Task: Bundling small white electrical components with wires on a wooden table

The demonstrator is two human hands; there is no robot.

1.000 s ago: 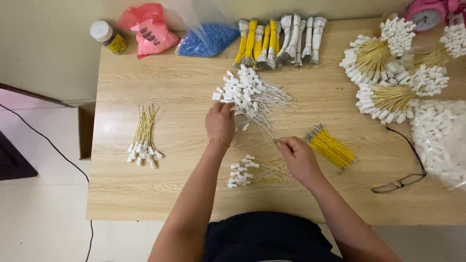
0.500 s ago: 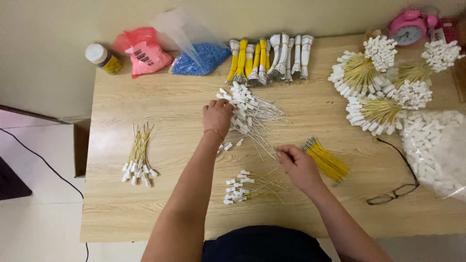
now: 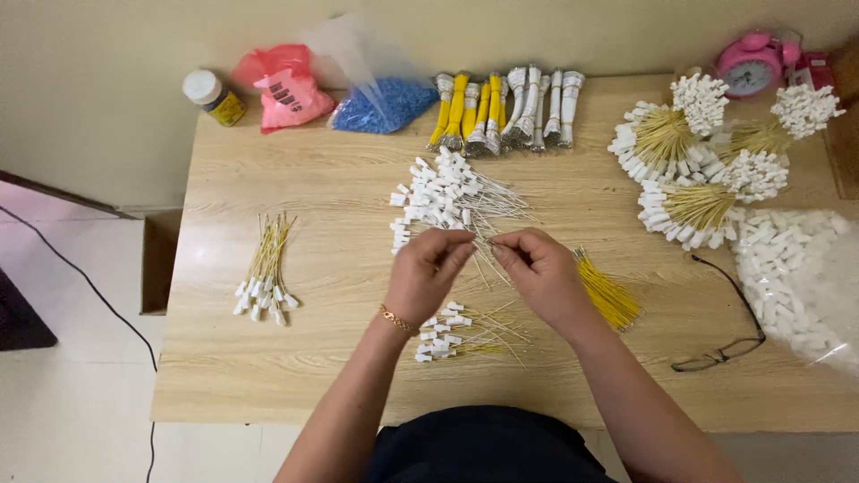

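Note:
My left hand (image 3: 427,273) and my right hand (image 3: 537,273) meet over the middle of the wooden table (image 3: 340,376), fingertips pinched together on a thin wire piece with a white end. Just beyond them lies a loose pile of white-tipped wires (image 3: 447,197). Below the hands sits a small heap of white-tipped wires (image 3: 461,331). A bundle of bare yellow wires (image 3: 608,295) lies right of my right hand. A gold bracelet is on my left wrist.
A finished bunch of white-tipped wires (image 3: 264,273) lies at left. Wrapped yellow and white bundles (image 3: 501,107), a blue bead bag (image 3: 385,98), a red bag (image 3: 286,89) and a jar (image 3: 215,97) line the back. Round tied bunches (image 3: 698,170), a bag of white caps (image 3: 796,268), glasses (image 3: 725,349) and a pink clock (image 3: 752,63) stand right.
My left hand came back from the white-tipped pile toward me, and my right hand rose from the table. Both now meet and pinch a wire between them.

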